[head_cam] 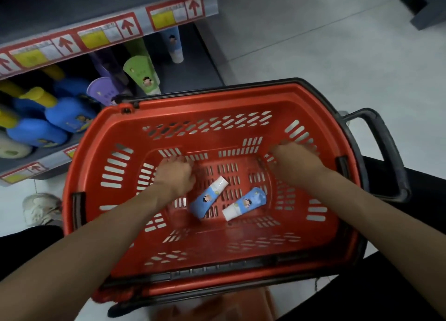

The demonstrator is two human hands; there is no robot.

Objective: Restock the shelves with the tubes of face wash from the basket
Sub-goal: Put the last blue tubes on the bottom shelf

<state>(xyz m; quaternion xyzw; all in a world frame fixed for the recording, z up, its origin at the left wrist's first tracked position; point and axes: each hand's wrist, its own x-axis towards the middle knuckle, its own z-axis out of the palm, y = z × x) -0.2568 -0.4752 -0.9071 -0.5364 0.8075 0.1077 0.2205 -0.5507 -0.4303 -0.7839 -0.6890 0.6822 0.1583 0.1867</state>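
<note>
Two blue face wash tubes with white caps lie on the floor of the red basket [96, 166]: one tube [209, 197] left of centre, the other tube [245, 203] to its right. Both my hands are inside the basket and hold nothing. My left hand [176, 174] hovers just left of the first tube, fingers loosely bent. My right hand [293, 160] is blurred near the basket's right wall, above and right of the second tube. On the dark shelf [193, 62] at upper left stands one matching blue tube [172, 45].
Green tubes [142, 73], purple tubes [106, 89] and blue bottles with yellow caps [48, 118] fill the shelf to the left. Price tags with red arrows line the shelf edge [115, 31]. The basket's black handle [383, 147] sticks out right. A white shoe [42, 208] rests on the pale floor.
</note>
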